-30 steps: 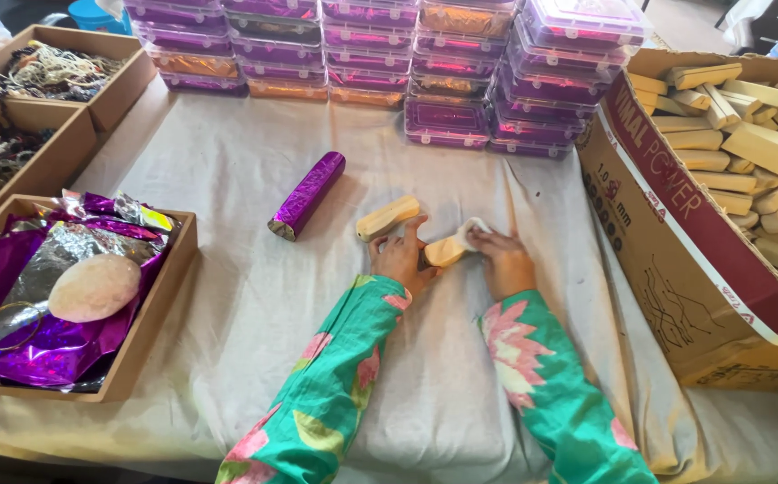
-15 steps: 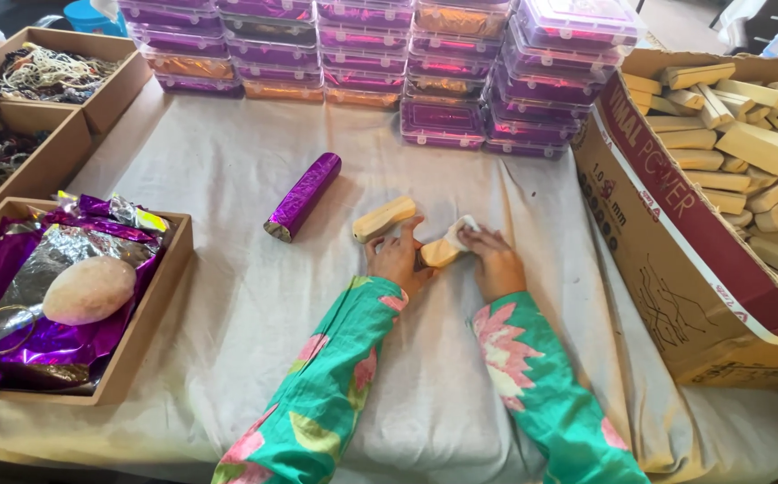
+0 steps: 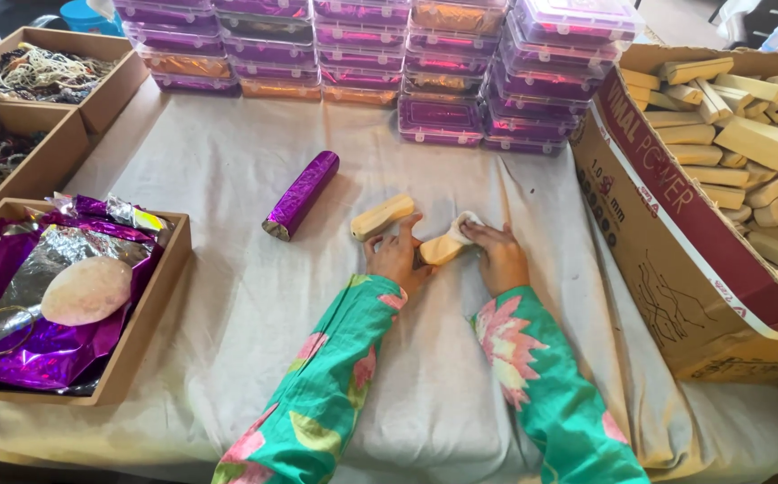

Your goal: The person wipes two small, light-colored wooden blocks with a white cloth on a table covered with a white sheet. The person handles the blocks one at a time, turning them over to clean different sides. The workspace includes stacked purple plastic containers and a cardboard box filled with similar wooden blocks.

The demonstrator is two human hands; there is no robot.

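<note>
Both hands meet on one pale wooden block (image 3: 440, 248) near the middle of the cloth-covered worktop (image 3: 227, 296). The left hand (image 3: 395, 257) cups the block's near end, fingers curled round it. The right hand (image 3: 499, 257) closes its fingers on a small white wad (image 3: 468, 223), cloth or tissue by the look of it, and presses it against the block's far end; what the wad does there is not clear.

Taking that block as the landmark: just to its left and a little farther away lies a second bare wooden block (image 3: 382, 216), touched by no hand. Farther left lies a block wrapped in shiny purple foil (image 3: 301, 194), the only wrapped one loose on the cloth. To the right stands a large cardboard box (image 3: 667, 242) heaped with many more bare wooden blocks (image 3: 747, 143). Beyond, along the far edge, stand stacks of clear-lidded purple plastic cases (image 3: 443, 63). To the far left a shallow cardboard tray (image 3: 151, 314) holds purple and silver foil sheets (image 3: 21, 305), a pale oval lump (image 3: 86, 290) and a thin ring (image 3: 1, 328); behind it more trays hold tangled cords (image 3: 34, 72).

Judging from the layout, one block is finished in foil, two are out and bare, and the box's heap remains untouched, so the work seems near its beginning.
</note>
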